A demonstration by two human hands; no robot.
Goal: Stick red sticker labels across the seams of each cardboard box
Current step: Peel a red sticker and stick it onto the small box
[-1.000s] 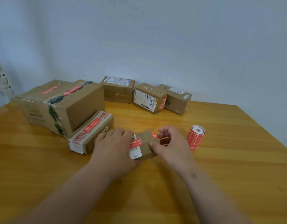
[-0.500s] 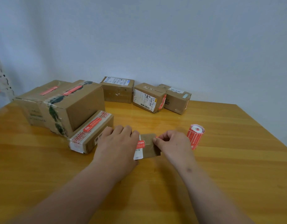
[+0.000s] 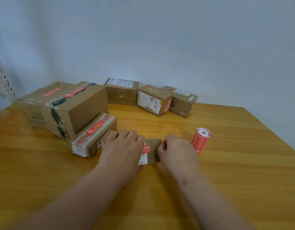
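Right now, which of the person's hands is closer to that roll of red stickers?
Right. The right hand is just beside the sticker roll, apart from it. The left hand lies farther away, beyond the small box both hands touch.

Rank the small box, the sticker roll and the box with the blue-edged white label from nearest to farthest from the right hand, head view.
1. Small box: touching the right hand, on its left.
2. Sticker roll: standing just to its right.
3. Box with the blue-edged white label: far back by the wall.
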